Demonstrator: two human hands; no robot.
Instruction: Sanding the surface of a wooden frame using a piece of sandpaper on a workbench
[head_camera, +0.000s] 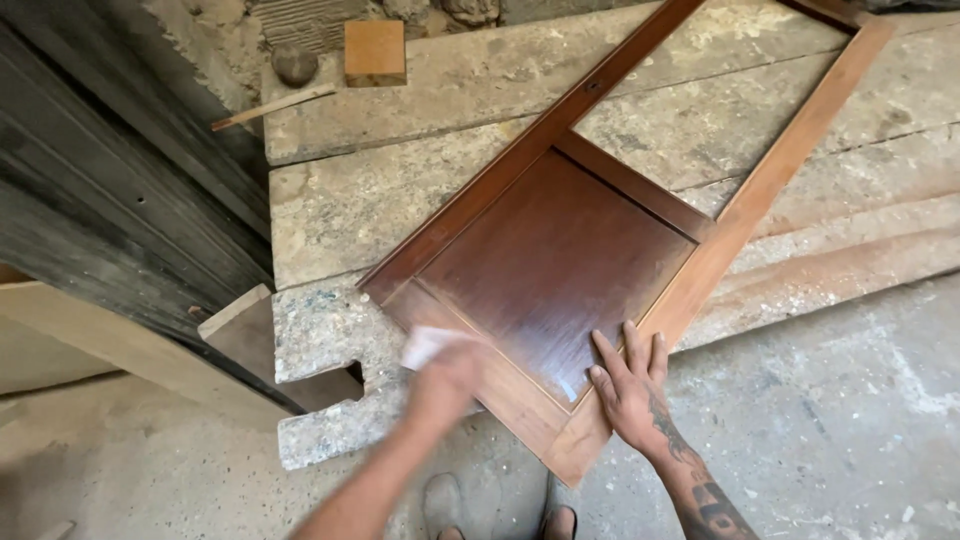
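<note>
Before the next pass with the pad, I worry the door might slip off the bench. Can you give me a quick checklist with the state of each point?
1. Right hand pressed flat on the door's near corner: ok.
2. Left hand grips the pale pad on the bottom rail: looks ok, though the hand is blurred.
3. Door fully resting on the bench: not ok, its near corner juts past the edge.
4. Bench around the door free of loose bits: ok; the wood block and thin stick lie apart at the far end.
5. Feet placed steady: cannot tell, only toes show.
</note>
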